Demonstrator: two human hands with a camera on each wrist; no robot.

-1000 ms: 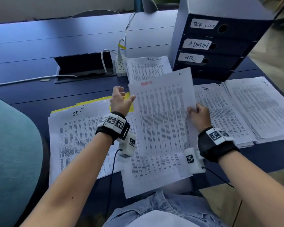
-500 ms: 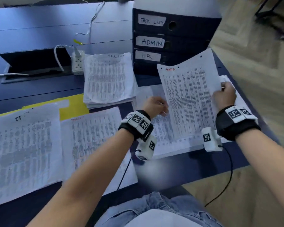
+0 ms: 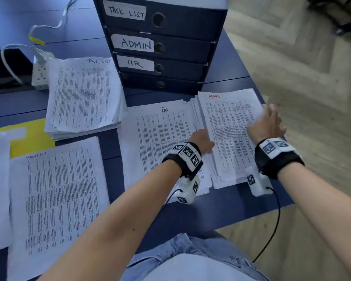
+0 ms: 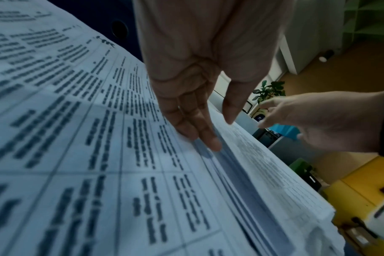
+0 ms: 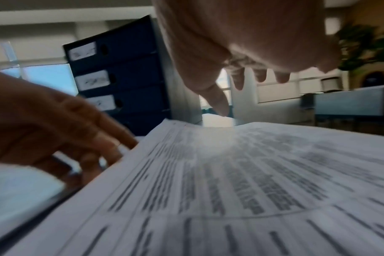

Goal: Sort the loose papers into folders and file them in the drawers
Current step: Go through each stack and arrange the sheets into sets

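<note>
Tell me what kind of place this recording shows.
Most likely an office. A dark blue desk holds a drawer unit labelled TASK LIST, ADMIN and HR, stacks of printed papers and a power strip.

— How does the light look?
— Soft daylight on the drawer unit [image 3: 160, 45]; the wooden floor right of it smears.
— And up close?
— Wrist views dim, bluish, print blurred, edges bowed.

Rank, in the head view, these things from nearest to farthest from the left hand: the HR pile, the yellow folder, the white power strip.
From the left hand:
1. HR pile, under the hand.
2. Yellow folder, far left.
3. White power strip, back left, beyond the Task List pile.
</note>
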